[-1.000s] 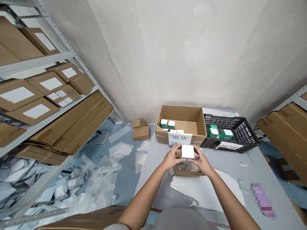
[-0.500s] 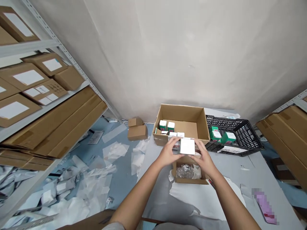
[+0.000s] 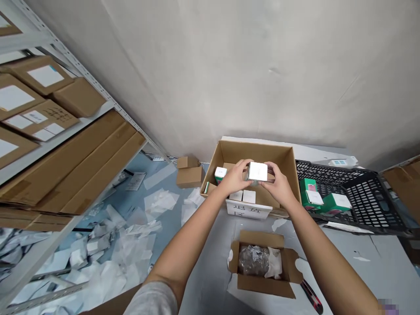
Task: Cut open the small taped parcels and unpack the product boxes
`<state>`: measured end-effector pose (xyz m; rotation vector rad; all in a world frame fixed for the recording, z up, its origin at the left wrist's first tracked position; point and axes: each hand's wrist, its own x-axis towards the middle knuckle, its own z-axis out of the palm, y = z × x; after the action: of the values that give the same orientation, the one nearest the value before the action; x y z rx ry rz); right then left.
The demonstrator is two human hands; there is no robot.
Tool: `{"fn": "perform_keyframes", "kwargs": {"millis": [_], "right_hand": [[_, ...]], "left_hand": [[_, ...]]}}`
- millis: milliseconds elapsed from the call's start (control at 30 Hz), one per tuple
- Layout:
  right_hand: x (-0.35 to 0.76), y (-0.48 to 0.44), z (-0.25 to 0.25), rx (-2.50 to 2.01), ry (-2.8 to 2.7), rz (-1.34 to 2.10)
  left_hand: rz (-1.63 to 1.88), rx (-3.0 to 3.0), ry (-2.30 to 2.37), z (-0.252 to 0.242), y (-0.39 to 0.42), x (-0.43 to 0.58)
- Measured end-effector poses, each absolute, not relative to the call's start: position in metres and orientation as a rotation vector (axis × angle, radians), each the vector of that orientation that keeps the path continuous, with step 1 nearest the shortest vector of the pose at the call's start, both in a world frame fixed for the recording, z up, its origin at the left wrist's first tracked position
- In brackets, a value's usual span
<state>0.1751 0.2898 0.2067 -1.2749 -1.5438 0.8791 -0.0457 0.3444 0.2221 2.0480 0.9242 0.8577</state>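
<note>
Between my two hands is a small box with a white top [image 3: 258, 171], held over the large open carton [image 3: 257, 148]. My left hand [image 3: 236, 176] grips its left side and my right hand [image 3: 277, 186] its right side. Inside the carton stand several small boxes, among them a green one with a white lid [image 3: 220, 173] at the left and a white-topped box [image 3: 249, 197] near the front wall. Closer to me, a smaller open cardboard box [image 3: 265, 286] contains a clear plastic-wrapped item [image 3: 254, 261] and crumpled white paper [image 3: 274, 262].
To the right stands a black plastic crate [image 3: 377, 205] with green-and-white boxes [image 3: 336, 203]. A black-and-red cutter [image 3: 311, 296] lies beside the small open box. Shelving with cartons [image 3: 77, 96] rises at the left; paper scraps [image 3: 127, 258] litter the floor.
Both hands have carried the small box forward, from above the smaller open box to over the large carton. The view has shifted, and the smaller box now shows fully.
</note>
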Motion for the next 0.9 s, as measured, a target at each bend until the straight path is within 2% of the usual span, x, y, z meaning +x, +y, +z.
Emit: {"fn": "perform_keyframes", "kwargs": {"millis": [200, 467, 667, 900], "right_hand": [[0.175, 0.353, 0.134, -1.436, -1.537, 0.949], [0.163, 0.370, 0.066, -1.659, -1.694, 1.081], [0.157, 0.368, 0.047, -1.756, -1.769, 1.141], [0.161, 0.369, 0.054, -1.794, -1.881, 1.104]], "left_hand": [[0.512, 2.319, 1.245, 0.165, 0.397, -0.033], [0.132, 2.507, 1.357, 0.115, 0.404, -0.037], [0.004, 2.572, 1.344, 0.098, 0.400, -0.038], [-0.085, 2.525, 1.365, 0.098, 0.403, -0.039]]}}
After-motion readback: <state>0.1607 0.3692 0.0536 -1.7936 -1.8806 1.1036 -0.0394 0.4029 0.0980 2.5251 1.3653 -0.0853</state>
